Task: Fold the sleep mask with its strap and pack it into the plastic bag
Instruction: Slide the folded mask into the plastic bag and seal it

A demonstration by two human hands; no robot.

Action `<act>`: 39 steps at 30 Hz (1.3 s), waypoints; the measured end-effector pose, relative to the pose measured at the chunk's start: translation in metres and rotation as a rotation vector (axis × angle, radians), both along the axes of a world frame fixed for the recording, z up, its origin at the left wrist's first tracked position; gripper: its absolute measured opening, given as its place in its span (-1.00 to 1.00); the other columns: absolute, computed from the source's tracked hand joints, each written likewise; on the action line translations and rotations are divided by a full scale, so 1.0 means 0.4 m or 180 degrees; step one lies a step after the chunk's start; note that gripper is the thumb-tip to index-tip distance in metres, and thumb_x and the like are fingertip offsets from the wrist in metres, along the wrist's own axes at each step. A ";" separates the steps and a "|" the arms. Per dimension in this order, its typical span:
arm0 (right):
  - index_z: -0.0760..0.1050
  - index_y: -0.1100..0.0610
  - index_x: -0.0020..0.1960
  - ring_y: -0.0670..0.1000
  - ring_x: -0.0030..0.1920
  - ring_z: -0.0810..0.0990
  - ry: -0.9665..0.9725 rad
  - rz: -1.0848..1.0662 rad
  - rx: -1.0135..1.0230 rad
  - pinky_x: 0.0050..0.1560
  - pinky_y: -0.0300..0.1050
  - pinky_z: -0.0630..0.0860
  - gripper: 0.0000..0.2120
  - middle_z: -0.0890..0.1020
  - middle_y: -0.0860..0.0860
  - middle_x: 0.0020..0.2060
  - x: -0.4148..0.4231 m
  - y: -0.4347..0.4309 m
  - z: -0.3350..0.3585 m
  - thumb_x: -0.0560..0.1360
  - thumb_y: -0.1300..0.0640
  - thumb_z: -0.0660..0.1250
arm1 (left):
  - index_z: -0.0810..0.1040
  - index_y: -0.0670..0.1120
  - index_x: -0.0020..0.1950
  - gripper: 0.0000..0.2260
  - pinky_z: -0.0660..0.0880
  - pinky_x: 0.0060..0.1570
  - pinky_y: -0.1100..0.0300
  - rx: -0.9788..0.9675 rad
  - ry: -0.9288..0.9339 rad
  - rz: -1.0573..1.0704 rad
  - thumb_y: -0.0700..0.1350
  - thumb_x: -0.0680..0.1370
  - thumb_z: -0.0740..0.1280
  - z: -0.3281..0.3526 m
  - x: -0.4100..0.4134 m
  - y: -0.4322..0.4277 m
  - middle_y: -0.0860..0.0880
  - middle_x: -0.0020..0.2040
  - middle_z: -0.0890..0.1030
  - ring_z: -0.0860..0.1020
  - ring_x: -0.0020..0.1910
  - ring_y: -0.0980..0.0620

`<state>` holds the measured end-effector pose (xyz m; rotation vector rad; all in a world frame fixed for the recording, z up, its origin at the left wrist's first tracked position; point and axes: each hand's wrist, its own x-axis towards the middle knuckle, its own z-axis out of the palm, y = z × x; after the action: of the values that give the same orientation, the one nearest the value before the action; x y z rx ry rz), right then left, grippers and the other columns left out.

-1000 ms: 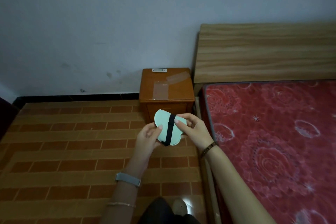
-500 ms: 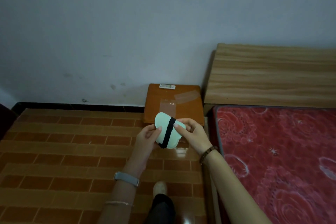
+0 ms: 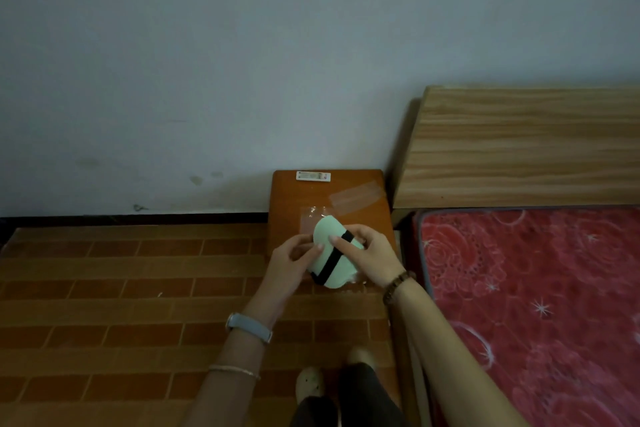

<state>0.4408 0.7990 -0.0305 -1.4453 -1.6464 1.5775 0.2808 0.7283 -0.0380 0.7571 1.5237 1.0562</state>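
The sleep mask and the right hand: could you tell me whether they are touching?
Touching. The head view shows the right hand with its forefinger laid across the sleep mask by the black strap.

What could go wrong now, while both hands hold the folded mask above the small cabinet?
1. Only the black strap keeps the green sleep mask folded; if the left hand or right hand loosens, it may spring open.
2. The clear plastic bag on the nightstand is hard to see in the dim light, so finding its opening may be slow.
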 end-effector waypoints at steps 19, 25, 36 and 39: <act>0.54 0.16 0.10 0.06 0.00 0.66 -0.0657 -0.0277 -0.0516 -0.07 -0.01 0.65 -0.64 0.66 0.06 -0.01 0.002 0.544 -0.428 0.43 -0.05 0.45 | 0.55 -0.17 0.20 -0.80 0.58 0.16 -0.02 -0.1124 0.0154 0.0914 -0.22 0.58 0.33 -0.460 -0.092 0.466 -0.18 0.16 0.60 0.61 0.12 -0.12; 0.53 0.16 0.12 0.04 0.01 0.64 -0.0606 -0.0440 -0.0574 -0.16 -0.10 0.65 -0.64 0.65 0.05 0.00 -0.013 0.617 -0.613 0.44 -0.05 0.44 | 0.56 -0.10 0.14 -0.84 0.56 0.10 0.03 -0.1353 0.0603 0.0942 -0.20 0.57 0.33 -0.701 -0.142 0.541 -0.10 0.11 0.61 0.57 0.14 -0.10; 0.54 0.14 0.12 -0.04 -0.03 0.63 -0.0522 -0.0467 -0.0492 -0.37 -0.40 0.54 -0.68 0.64 -0.03 -0.06 -0.037 0.639 -0.857 0.45 -0.01 0.44 | 0.45 -0.19 0.29 -0.46 0.48 0.12 0.08 -0.1188 0.1807 0.0771 -0.17 0.38 0.57 -0.965 -0.174 0.656 -0.21 0.25 0.47 0.51 0.14 -0.12; 0.54 0.14 0.11 -0.04 -0.03 0.63 -0.0531 -0.0488 -0.0503 -0.39 -0.41 0.54 -0.68 0.64 -0.02 -0.05 -0.038 0.642 -0.886 0.45 -0.01 0.44 | 0.43 -0.19 0.25 -0.41 0.53 0.10 -0.03 -0.1256 0.2065 0.0712 -0.18 0.32 0.61 -0.983 -0.162 0.667 -0.21 0.19 0.50 0.52 0.12 -0.18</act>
<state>0.4255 1.0556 -0.3848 -1.7828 -1.4851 1.5666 0.2158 0.9952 -0.4311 0.6893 2.3313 0.6475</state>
